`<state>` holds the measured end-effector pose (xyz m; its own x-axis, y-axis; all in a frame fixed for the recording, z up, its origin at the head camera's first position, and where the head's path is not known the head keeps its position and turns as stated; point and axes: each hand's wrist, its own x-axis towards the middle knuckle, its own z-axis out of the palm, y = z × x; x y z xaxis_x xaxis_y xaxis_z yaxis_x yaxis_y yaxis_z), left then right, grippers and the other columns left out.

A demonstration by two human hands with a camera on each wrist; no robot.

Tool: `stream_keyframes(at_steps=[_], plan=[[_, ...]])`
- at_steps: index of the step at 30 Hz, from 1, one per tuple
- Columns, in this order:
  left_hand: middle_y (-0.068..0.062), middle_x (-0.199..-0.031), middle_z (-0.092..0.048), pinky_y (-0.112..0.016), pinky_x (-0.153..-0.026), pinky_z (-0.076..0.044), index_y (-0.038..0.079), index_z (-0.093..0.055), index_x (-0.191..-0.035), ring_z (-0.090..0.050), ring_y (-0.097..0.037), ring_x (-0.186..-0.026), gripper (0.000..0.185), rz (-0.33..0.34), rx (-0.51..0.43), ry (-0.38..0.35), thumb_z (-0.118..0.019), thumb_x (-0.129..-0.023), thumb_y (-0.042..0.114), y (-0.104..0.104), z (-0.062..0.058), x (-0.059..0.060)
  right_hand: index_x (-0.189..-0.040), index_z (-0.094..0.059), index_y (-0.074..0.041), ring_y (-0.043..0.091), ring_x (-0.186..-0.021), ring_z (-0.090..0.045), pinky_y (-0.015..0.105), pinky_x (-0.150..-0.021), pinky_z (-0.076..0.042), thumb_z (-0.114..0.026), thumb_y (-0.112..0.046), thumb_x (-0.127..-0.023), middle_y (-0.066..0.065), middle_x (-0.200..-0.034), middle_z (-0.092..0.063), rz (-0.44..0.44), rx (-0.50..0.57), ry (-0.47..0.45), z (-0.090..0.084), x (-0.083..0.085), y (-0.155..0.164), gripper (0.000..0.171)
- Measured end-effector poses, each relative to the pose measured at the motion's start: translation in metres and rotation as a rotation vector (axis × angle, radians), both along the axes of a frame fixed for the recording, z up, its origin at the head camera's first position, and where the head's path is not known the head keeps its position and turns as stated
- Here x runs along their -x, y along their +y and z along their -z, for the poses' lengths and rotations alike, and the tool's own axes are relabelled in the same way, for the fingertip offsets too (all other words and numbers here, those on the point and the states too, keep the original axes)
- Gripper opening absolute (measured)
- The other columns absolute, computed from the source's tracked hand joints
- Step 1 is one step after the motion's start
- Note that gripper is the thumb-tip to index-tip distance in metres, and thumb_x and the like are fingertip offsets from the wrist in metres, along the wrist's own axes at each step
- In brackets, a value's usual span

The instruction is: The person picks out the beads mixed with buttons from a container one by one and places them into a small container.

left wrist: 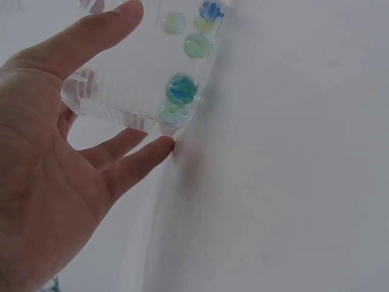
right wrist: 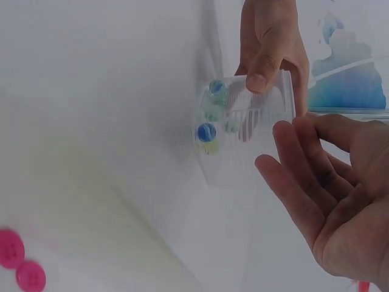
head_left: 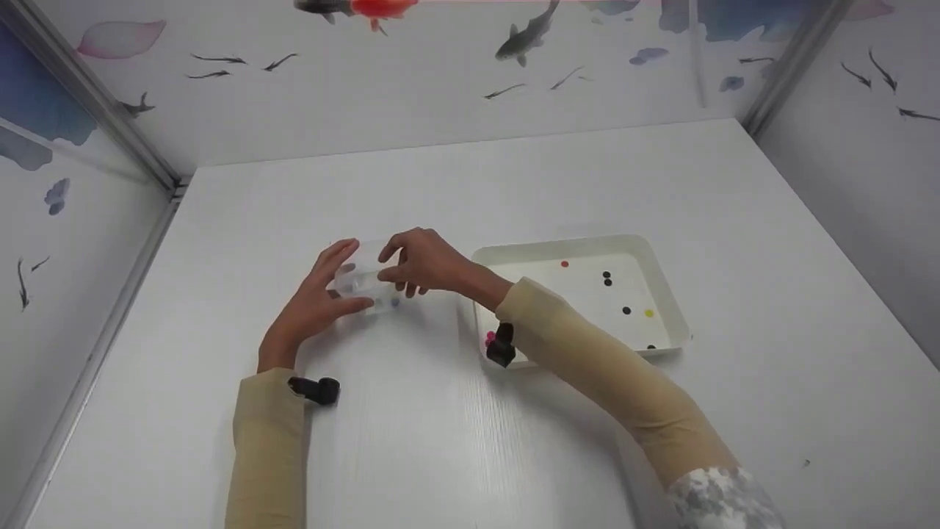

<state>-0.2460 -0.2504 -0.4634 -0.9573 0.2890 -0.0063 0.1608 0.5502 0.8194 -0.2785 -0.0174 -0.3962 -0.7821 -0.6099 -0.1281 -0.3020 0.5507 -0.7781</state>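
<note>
Overhead, head view: clear plastic box [head_left: 365,283] on the white bench [head_left: 455,411], left of the white tray [head_left: 664,294], gripped between both hands.
Left hand [head_left: 316,301]: on the box's left side, thumb along the near edge, fingers up the far side.
Right hand [head_left: 422,261]: over the box's right end, fingers curled down on it.
Tray contents: scattered buttons, black [head_left: 606,275], red [head_left: 564,264], yellow [head_left: 649,314], with pink ones [head_left: 490,339] at the near left corner beside the right wrist.

Left wrist view, box [left wrist: 140,73]: tilted, one lower corner touching the bench.
Fingers [left wrist: 137,161]: spread, one fingertip at that lower corner, thumb pressed on the box's upper face.
Glass marbles [left wrist: 182,88]: blue, green and yellowish, gathered against the box's lower side.

Right wrist view, box [right wrist: 246,131]: just beyond the right hand's fingertips [right wrist: 282,131].
Right hand [right wrist: 331,207]: fingers straight and close together; contact with the box not clear here.
Left thumb [right wrist: 264,55]: pressed on the box's far edge.
Marbles [right wrist: 206,131]: clustered at the left end.
Pink buttons [right wrist: 18,261]: lower left corner, well apart.
</note>
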Motion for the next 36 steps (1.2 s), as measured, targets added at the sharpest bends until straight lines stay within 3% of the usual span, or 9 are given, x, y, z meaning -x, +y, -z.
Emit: stream_keyframes(at_steps=[19,20,26,27,36], plan=[[0.004,-0.169,-0.013,-0.059,-0.116,-0.037,0.024,-0.026,-0.16,-0.029,-0.036,-0.152,0.093,-0.004,-0.003,-0.001,-0.081,-0.085,0.025,0.0,0.0,-0.001,-0.124,-0.069,-0.01,0.018,-0.072,-0.075,0.028,-0.062,-0.061,-0.071,-0.025,-0.094,0.009,-0.097,-0.077,-0.015,-0.033,0.046,-0.007,0.004,0.039,0.034],[0.003,-0.169,-0.013,-0.059,-0.116,-0.037,0.024,-0.025,-0.16,-0.029,-0.036,-0.152,0.092,-0.006,-0.005,-0.01,-0.08,-0.086,0.024,0.003,-0.005,-0.003,-0.123,-0.069,-0.01,0.021,-0.074,-0.075,0.028,-0.062,-0.061,-0.071,-0.025,-0.094,0.009,-0.098,-0.076,-0.014,-0.032,0.052,-0.007,0.004,0.041,0.033],[0.006,-0.168,-0.013,-0.059,-0.117,-0.035,0.025,-0.026,-0.16,-0.029,-0.035,-0.152,0.091,-0.006,-0.013,-0.011,-0.08,-0.086,0.028,0.003,-0.005,-0.002,-0.12,-0.07,-0.01,0.033,-0.084,-0.076,0.025,-0.057,-0.056,-0.073,-0.025,-0.092,0.011,-0.101,-0.076,0.017,-0.031,0.054,-0.004,0.004,0.056,0.031],[0.008,-0.168,-0.014,-0.059,-0.117,-0.036,0.027,-0.026,-0.16,-0.03,-0.034,-0.152,0.092,-0.004,-0.011,-0.001,-0.081,-0.086,0.03,0.0,0.0,0.0,-0.12,-0.07,-0.01,0.033,-0.084,-0.076,0.024,-0.057,-0.056,-0.073,-0.025,-0.092,0.011,-0.101,-0.076,0.025,-0.036,0.052,-0.003,0.004,0.059,0.031],[0.006,-0.168,-0.013,-0.06,-0.116,-0.036,0.025,-0.026,-0.16,-0.03,-0.035,-0.152,0.093,0.013,-0.024,0.006,-0.081,-0.085,0.029,-0.002,0.002,-0.001,-0.118,-0.072,-0.008,0.023,-0.076,-0.074,0.022,-0.058,-0.055,-0.072,-0.024,-0.093,0.01,-0.101,-0.076,0.079,-0.081,0.086,0.001,0.005,0.079,0.03]])
